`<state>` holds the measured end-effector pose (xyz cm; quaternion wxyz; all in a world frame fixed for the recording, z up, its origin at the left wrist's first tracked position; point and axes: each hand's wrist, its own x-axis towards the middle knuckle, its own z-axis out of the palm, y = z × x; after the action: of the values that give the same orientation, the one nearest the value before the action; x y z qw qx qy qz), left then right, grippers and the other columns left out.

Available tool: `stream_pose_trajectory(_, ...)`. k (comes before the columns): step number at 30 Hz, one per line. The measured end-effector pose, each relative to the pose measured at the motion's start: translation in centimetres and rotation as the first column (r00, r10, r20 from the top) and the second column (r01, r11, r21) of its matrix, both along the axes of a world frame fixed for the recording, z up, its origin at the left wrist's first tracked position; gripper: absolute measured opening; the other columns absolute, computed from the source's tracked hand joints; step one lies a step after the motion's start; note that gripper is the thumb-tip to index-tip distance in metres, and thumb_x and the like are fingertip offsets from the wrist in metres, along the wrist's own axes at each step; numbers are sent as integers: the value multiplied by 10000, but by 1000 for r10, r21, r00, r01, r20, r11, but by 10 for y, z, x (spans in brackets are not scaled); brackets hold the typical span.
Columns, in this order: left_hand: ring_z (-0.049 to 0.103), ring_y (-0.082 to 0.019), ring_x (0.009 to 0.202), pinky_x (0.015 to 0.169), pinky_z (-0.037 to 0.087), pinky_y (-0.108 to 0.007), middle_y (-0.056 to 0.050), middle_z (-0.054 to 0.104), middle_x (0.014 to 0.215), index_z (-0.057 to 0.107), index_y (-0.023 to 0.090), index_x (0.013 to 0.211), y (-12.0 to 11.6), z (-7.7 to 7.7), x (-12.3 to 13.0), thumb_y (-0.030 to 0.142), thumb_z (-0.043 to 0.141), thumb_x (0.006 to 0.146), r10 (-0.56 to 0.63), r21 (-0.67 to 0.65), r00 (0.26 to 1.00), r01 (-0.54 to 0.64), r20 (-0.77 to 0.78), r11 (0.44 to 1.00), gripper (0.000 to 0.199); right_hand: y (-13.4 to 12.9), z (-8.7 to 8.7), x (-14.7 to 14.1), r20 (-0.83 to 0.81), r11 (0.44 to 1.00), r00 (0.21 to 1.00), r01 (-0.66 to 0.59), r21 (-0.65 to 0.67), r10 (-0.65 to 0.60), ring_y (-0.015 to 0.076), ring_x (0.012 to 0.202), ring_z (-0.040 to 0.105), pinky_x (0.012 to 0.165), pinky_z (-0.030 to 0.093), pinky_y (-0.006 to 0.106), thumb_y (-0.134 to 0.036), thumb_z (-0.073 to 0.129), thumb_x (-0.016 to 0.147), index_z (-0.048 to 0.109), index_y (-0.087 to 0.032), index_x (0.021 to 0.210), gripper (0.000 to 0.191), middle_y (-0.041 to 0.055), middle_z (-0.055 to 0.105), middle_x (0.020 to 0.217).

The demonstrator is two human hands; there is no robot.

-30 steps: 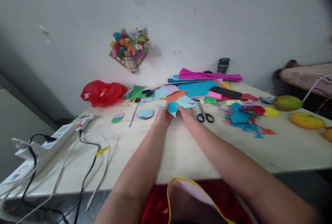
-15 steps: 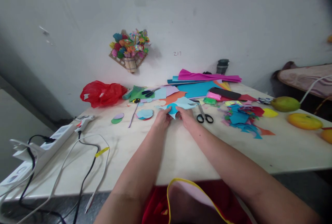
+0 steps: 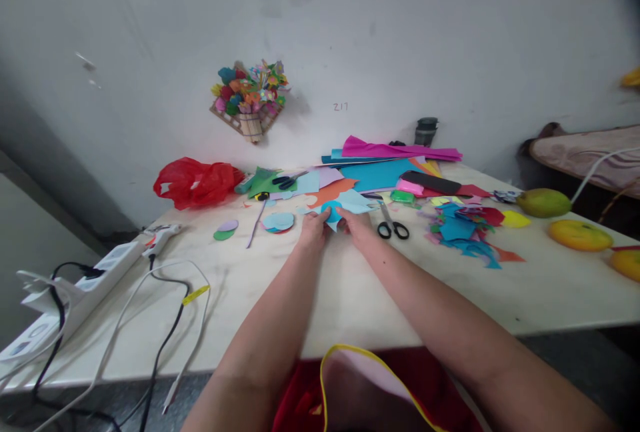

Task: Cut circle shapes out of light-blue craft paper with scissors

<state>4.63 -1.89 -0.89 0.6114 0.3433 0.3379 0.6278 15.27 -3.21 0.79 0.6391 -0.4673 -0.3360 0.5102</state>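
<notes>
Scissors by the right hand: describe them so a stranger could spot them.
On the pale table, find the right hand. Just right of it lie the scissors, blades pointing away. The other pair lies farther back and left, on green paper.

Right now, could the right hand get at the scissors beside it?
Likely yes: the scissors lie close by, handles uncovered, though the right hand would probably first need to release the blue paper circle.
</notes>
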Motion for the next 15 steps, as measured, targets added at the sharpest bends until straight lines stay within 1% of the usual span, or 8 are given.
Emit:
stream_pose_trajectory(4,555,-131,541,624,474,-298,-16,621,586,589,151,572,1,0,0,226,891,636,0,-5,1000,0,28,1000,318,2,-1,-1,19,1000,1000,24,-16,-24,130,438,512,361,318,227,-187,750,637,561,-214,758,226,-43,590,559)
stream_pose_trajectory(7,589,-147,575,651,499,-311,-35,652,629,611,143,611,1,0,-1,188,877,638,7,-37,998,-4,64,999,271,4,-3,0,6,999,999,33,-8,-33,123,441,499,362,317,227,-186,733,627,566,-209,774,224,-47,596,578)
stream_pose_trajectory(10,621,-166,617,682,517,-327,-61,675,671,644,122,655,1,0,-2,178,867,644,-28,-55,997,32,67,998,230,5,-5,1,10,999,999,33,10,-33,130,460,512,370,323,230,-207,741,606,570,-208,785,247,-48,609,593)
stream_pose_trajectory(13,645,-179,659,709,527,-334,-73,695,719,669,109,699,0,0,-2,186,885,624,-69,-37,995,72,74,997,242,4,-4,2,17,1000,1000,8,23,-9,134,463,517,374,327,233,-225,759,596,574,-208,781,263,-48,612,590)
stream_pose_trajectory(15,647,-177,661,708,529,-328,-70,696,724,668,109,698,-1,0,-2,198,904,603,-74,-14,994,75,79,997,270,3,-3,1,15,1000,1000,0,23,0,128,459,513,374,328,229,-216,765,605,579,-205,777,253,-49,608,582)
